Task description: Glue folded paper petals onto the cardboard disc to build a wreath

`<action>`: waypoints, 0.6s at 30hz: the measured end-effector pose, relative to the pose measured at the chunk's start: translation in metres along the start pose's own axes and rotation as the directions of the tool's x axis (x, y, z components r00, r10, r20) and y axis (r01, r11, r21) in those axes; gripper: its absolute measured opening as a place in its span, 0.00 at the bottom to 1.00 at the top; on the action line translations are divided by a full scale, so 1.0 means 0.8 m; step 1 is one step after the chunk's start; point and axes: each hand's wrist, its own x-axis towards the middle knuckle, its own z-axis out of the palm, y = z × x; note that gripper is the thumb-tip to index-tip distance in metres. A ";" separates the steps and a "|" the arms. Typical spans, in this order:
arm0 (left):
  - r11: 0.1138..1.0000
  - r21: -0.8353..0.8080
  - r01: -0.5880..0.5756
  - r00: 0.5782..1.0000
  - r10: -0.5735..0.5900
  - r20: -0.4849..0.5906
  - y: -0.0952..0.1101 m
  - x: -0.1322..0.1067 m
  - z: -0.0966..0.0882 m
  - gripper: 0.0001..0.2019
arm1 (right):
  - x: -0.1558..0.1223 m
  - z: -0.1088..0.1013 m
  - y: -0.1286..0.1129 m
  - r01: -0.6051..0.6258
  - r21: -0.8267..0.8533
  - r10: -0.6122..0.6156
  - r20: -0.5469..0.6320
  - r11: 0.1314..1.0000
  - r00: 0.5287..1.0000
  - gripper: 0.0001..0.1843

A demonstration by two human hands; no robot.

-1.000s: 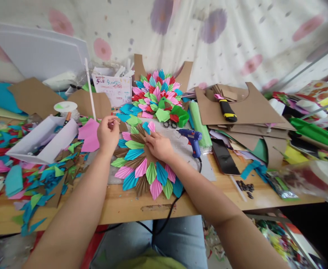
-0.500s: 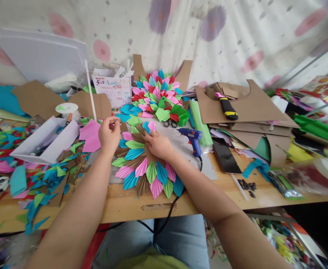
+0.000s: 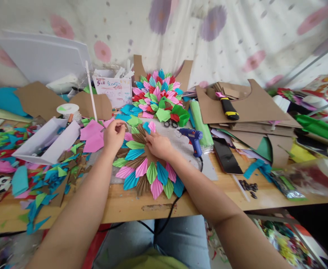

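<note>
A round spread of pleated paper petals (image 3: 151,173) in pink, green, blue and brown lies near the table's front edge. My right hand (image 3: 158,145) rests on its upper middle, fingertips pressed together at the base of a pink paper petal (image 3: 152,127). My left hand (image 3: 114,136) is raised at the spread's upper left, fingers curled into a pinch; whatever may be between them is too small to make out. To the right of my right hand, a blue glue gun (image 3: 192,139) lies on a grey board (image 3: 209,168).
A finished-looking petal piece (image 3: 157,89) stands at the back. Paper scraps (image 3: 45,179) and a white box (image 3: 45,144) lie left. Cardboard sheets (image 3: 245,112) with a cutter (image 3: 229,106), a phone (image 3: 226,155) and small dark pieces (image 3: 248,186) lie right. A black cord (image 3: 169,213) hangs over the front edge.
My left hand has moved slightly right and down, closer to the petal spread, still pinched. My right hand stays pressed on the petals. The view has shifted a little.
</note>
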 end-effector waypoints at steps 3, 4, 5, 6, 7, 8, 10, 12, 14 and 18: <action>1.000 0.009 0.002 1.000 -0.002 0.003 0.007 -0.002 0.000 0.07 | 0.001 0.000 -0.001 -0.008 0.000 0.008 -0.001 1.000 1.000 0.15; 1.000 0.014 0.001 1.000 -0.001 0.001 0.008 -0.002 0.000 0.07 | 0.001 -0.001 -0.001 -0.013 -0.001 0.013 0.000 1.000 1.000 0.15; 1.000 0.020 -0.003 1.000 0.003 0.000 0.009 -0.003 -0.001 0.07 | 0.001 -0.001 -0.001 -0.018 -0.003 0.018 0.004 1.000 1.000 0.16; 1.000 0.028 -0.007 1.000 0.007 0.000 0.010 -0.003 -0.001 0.07 | 0.001 -0.002 -0.001 -0.022 -0.007 0.022 0.009 1.000 1.000 0.16; 0.999 0.036 -0.012 1.000 0.012 0.002 0.010 -0.003 -0.001 0.07 | 0.001 -0.002 -0.001 -0.025 -0.012 0.025 0.014 1.000 1.000 0.16; 0.999 0.043 -0.017 1.000 0.017 0.008 0.010 -0.003 -0.001 0.07 | 0.001 -0.003 -0.001 -0.024 -0.016 0.024 0.018 1.000 1.000 0.16; 0.999 0.047 -0.023 0.999 0.022 0.026 0.007 -0.003 0.000 0.07 | 0.000 -0.003 -0.001 -0.012 -0.020 0.012 0.017 1.000 1.000 0.15; 0.999 0.048 -0.026 0.998 0.024 0.050 0.004 -0.003 0.001 0.07 | -0.001 -0.004 -0.001 0.003 -0.018 -0.003 0.008 1.000 1.000 0.15; 0.998 0.062 -0.032 0.997 0.027 0.078 0.002 -0.003 0.003 0.07 | -0.001 -0.005 -0.002 0.012 -0.015 -0.012 0.002 1.000 1.000 0.14; 0.992 0.106 -0.070 0.987 0.053 0.153 0.003 -0.004 0.003 0.08 | -0.002 -0.005 -0.003 0.003 -0.017 -0.003 0.004 1.000 1.000 0.14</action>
